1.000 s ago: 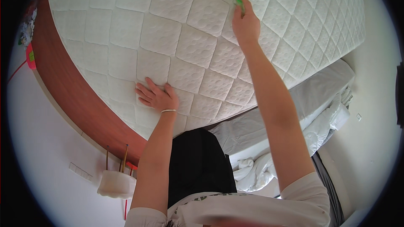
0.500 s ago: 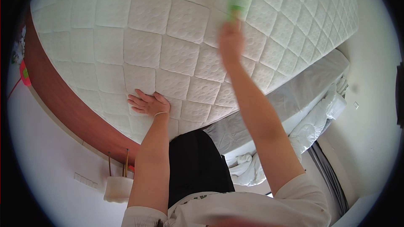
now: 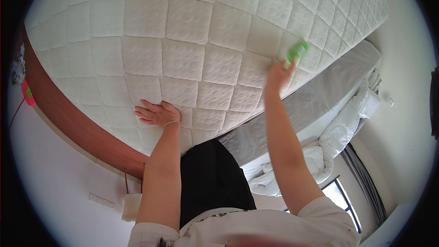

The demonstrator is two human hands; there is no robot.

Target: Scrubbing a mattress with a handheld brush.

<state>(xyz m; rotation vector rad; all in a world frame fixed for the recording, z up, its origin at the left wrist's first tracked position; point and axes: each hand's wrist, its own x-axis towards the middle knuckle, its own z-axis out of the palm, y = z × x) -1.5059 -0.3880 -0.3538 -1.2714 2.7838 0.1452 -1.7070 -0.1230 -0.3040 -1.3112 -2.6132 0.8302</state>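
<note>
A fisheye view from the head — left camera — faces down, near the mattress [image 3: 201, 50] across the upper frame.

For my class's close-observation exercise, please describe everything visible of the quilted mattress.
The white mattress looks fabric-covered, stitched into squares with rounded embossed patterns. It lies without a sheet beside a reddish-brown board, its far end out of view. The left hand rests on it, fingers spread; the right hand holds a blurred green brush over it, contact unclear.
</note>
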